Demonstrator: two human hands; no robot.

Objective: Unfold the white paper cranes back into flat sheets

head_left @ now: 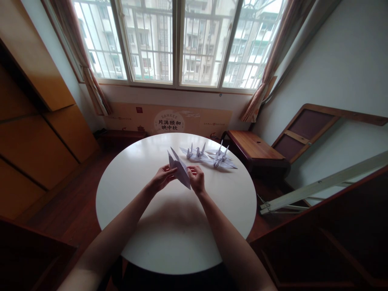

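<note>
Between my two hands, above the middle of the table, is a partly folded white paper crane (181,170) with two narrow points sticking up at its far end. My left hand (163,177) pinches its left side between thumb and fingers. On the other side, my right hand (196,178) has its fingers curled against the paper's right edge. Just beyond my right hand, several finished paper cranes (216,161) stand grouped on the white tabletop, their wings spread and their necks and tails pointing up.
The round white table (121,202) stands below a barred window (177,44). A wooden bench (254,144) is at its right, with a leaning wooden frame (303,133) behind. A printed cardboard panel (169,119) lines the far wall. Cabinets (39,149) stand at the left.
</note>
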